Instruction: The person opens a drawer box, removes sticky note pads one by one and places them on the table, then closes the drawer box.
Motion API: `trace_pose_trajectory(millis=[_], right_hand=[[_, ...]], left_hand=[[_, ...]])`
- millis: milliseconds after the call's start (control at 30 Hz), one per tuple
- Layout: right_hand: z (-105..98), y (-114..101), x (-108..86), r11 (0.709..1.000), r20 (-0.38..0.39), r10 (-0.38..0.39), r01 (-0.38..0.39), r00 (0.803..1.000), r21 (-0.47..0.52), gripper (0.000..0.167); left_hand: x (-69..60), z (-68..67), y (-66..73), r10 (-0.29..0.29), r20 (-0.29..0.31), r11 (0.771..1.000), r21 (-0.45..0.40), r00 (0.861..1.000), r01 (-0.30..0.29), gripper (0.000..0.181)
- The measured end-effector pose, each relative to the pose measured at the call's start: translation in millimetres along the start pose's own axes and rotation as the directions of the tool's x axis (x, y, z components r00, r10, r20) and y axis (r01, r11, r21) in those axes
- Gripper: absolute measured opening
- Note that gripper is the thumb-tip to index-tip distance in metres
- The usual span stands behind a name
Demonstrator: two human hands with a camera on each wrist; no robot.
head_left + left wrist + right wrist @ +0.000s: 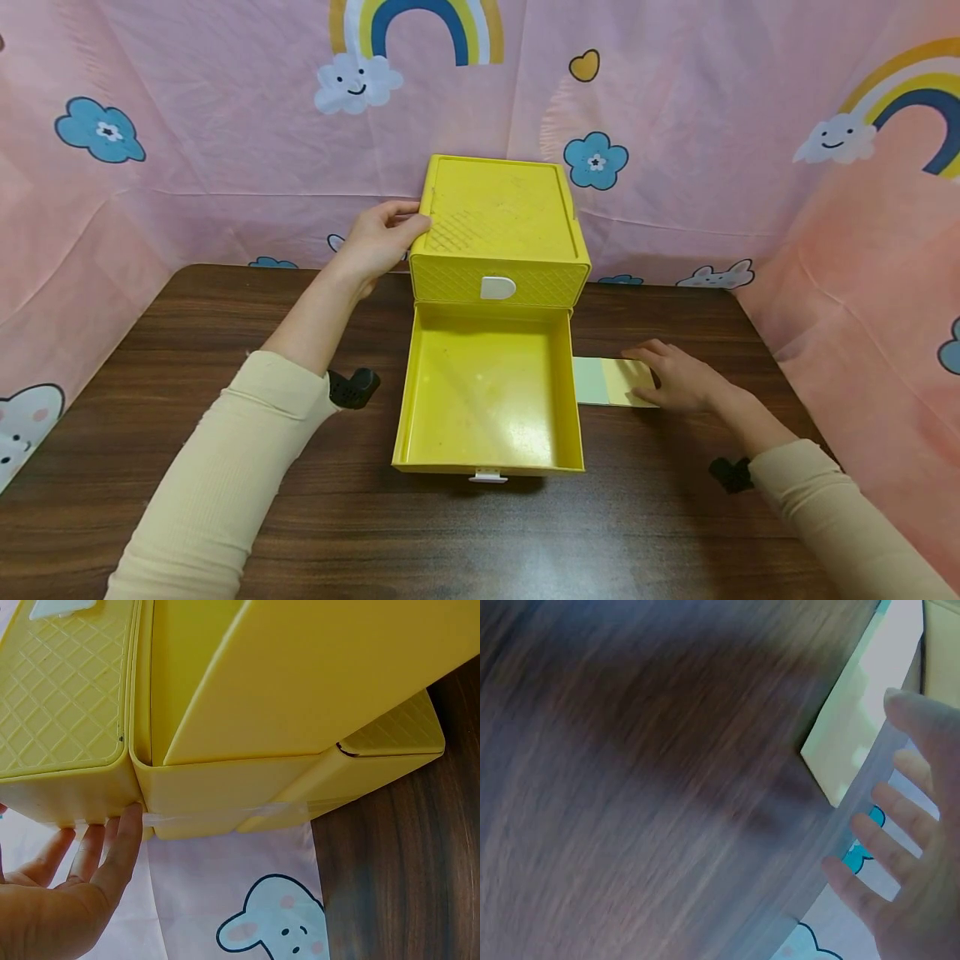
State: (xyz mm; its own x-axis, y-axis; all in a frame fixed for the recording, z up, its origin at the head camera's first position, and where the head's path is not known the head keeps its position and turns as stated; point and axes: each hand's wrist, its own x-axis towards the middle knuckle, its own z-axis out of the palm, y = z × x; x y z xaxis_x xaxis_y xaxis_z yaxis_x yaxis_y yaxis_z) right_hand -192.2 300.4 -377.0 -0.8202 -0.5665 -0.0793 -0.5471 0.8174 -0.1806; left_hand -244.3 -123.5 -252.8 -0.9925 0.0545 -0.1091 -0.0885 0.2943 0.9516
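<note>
A yellow drawer box (pixel 498 208) stands at the back of the table, with one drawer (pixel 480 375) pulled out and nothing visible inside it. My left hand (pixel 378 242) rests against the box's left side near the top, thumb at the upper edge. In the left wrist view, its fingers (pixel 90 851) lie nearly straight against the yellow side wall. To the right of the drawer lies a strip of pale green and pale yellow paper (pixel 618 375), its left end out of sight by the drawer. My right hand (pixel 682 379) hovers at the strip's right end, fingers spread, holding nothing.
The dark wooden table (pixel 330 517) extends around the box. A pink patterned cloth (pixel 247 125) hangs behind and along the sides. Clear tape (pixel 217 817) runs along the box's side. Another drawer front (pixel 397 731) shows below the pulled-out drawer.
</note>
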Motion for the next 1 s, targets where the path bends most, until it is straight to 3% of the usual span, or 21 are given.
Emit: trace_pose_trajectory(millis=[467, 1000], right_hand=[[-6.1, -5.1, -1.4, 0.998, -0.18, 0.06, -0.065, 0.982, -0.02, 0.044], [-20.3, -25.8, -4.9, 0.999, -0.385, 0.044, -0.045, 0.922, 0.005, 0.038]], left_hand=[[-0.6, 0.6, 0.9, -0.001, -0.003, 1.0, -0.001, 1.0, 0.001, 0.05], [-1.1, 0.3, 1.2, 0.001, -0.001, 1.0, -0.01, 1.0, -0.001, 0.049]])
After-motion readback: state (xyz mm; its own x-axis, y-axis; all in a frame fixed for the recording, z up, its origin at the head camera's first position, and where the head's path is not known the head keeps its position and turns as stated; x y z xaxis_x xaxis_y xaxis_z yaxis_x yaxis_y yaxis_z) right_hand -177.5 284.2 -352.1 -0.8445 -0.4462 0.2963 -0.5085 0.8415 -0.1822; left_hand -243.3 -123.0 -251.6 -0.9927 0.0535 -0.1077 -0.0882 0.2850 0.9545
